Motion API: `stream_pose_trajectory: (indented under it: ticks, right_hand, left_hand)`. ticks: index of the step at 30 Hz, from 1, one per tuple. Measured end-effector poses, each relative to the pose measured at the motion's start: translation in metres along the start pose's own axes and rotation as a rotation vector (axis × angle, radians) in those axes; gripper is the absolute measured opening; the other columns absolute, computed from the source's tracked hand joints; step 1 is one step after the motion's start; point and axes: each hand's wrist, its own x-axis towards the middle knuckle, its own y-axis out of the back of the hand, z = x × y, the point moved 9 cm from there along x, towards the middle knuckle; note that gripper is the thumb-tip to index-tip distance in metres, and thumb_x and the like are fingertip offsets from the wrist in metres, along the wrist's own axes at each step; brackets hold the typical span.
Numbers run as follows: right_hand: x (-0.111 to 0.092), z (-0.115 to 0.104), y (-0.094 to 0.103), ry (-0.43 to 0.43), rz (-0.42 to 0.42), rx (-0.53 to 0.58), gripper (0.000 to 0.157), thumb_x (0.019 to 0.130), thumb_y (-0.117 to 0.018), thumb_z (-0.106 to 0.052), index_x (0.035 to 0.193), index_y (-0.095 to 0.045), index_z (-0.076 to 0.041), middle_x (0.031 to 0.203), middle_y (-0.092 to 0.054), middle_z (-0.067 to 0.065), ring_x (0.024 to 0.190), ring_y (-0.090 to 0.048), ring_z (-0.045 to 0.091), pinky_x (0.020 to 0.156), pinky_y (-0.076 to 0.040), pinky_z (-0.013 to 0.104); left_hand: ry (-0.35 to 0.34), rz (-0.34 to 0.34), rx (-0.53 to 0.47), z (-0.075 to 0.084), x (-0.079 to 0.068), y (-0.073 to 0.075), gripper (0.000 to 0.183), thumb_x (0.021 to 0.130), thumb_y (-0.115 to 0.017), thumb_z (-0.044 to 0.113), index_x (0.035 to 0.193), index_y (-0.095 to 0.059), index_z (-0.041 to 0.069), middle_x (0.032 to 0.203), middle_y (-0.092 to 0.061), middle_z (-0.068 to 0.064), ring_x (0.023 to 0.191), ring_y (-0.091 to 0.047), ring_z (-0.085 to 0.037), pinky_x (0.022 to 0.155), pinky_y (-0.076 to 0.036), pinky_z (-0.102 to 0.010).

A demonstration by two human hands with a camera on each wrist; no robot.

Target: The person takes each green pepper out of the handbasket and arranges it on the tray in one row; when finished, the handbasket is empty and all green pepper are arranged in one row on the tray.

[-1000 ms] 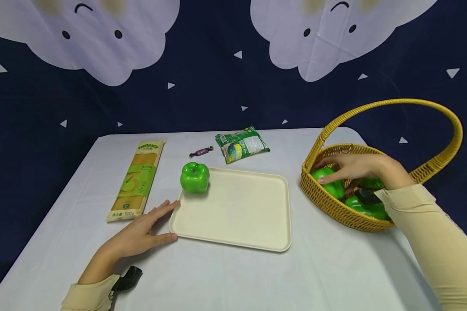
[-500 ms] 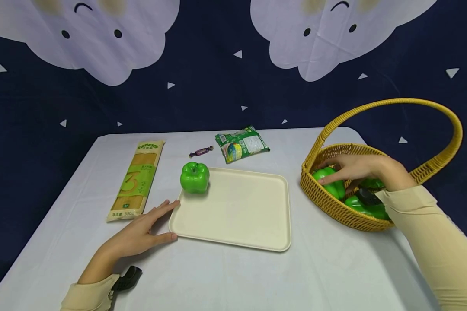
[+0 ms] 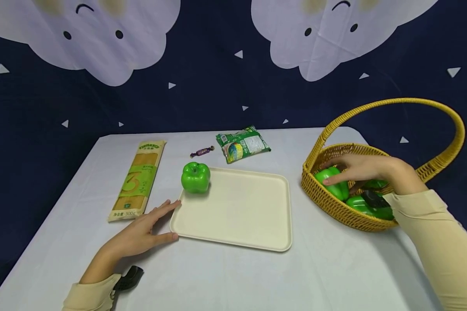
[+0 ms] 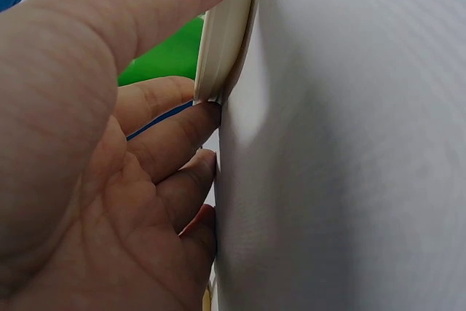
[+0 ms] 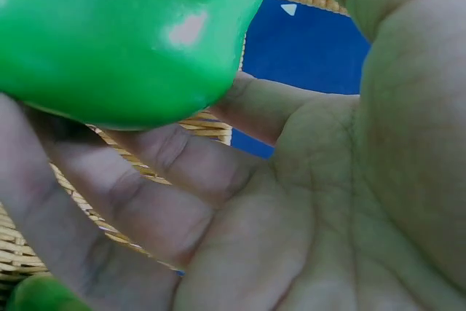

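Observation:
In the head view my right hand (image 3: 359, 169) reaches into a yellow wicker basket (image 3: 334, 211) and grips a green bell pepper (image 3: 336, 185). The right wrist view has this bell pepper (image 5: 131, 41) large at upper left, with fingers curled under it and the thumb on its other side. My left hand (image 3: 140, 235) rests at the left end of a cream tray (image 3: 237, 211), fingers extended and touching its edge. Seen from the left wrist, the thumb and fingertips meet the tray rim (image 4: 227, 41). Another green bell pepper (image 3: 196, 178) sits upright on the tray's far left corner.
More green peppers (image 3: 369, 206) lie in the basket, whose tall handle (image 3: 397, 101) arches over the right forearm. A pasta pack (image 3: 138, 181) lies left of the tray. Behind the tray are a wrapped candy (image 3: 202, 151) and a green snack bag (image 3: 243, 144).
My right hand and the bell pepper it grips have shifted slightly to the right inside the basket. The left hand and the tray stay in place.

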Motion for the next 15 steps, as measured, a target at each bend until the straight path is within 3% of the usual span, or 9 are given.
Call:
stream_pose_trajectory:
  ticks: [5, 9, 15]
  right_hand:
    - [-0.006, -0.003, 0.008, 0.016, 0.032, -0.023, 0.081, 0.103, -0.072, -0.042, 0.161, -0.040, 0.004, 0.138, -0.059, 0.017, 0.097, -0.067, 0.019, 0.076, -0.065, 0.036]
    - [-0.011, -0.004, 0.011, 0.005, 0.042, -0.041, 0.082, 0.103, -0.072, -0.042, 0.161, -0.038, 0.005, 0.113, -0.066, 0.010, 0.078, -0.067, 0.019, 0.069, -0.063, 0.034]
    - [-0.019, -0.002, 0.013, 0.015, 0.068, -0.038, 0.081, 0.102, -0.074, -0.041, 0.161, -0.040, 0.002, 0.106, -0.065, 0.010, 0.066, -0.067, 0.022, 0.066, -0.062, 0.035]
  left_hand:
    - [-0.023, 0.015, 0.020, 0.003, 0.002, 0.003, 0.088, 0.095, -0.075, 0.060, 0.168, -0.039, 0.028, 0.174, -0.032, -0.023, 0.157, -0.027, -0.060, 0.125, -0.024, -0.078]
    - [-0.019, 0.015, 0.018, 0.003, 0.003, 0.004, 0.088, 0.095, -0.076, 0.059, 0.168, -0.039, 0.028, 0.174, -0.031, -0.024, 0.158, -0.026, -0.059, 0.125, -0.024, -0.078]
    - [-0.012, 0.003, 0.003, 0.003, 0.001, 0.001, 0.087, 0.095, -0.077, 0.057, 0.167, -0.040, 0.028, 0.175, -0.030, -0.024, 0.158, -0.026, -0.060, 0.126, -0.024, -0.077]
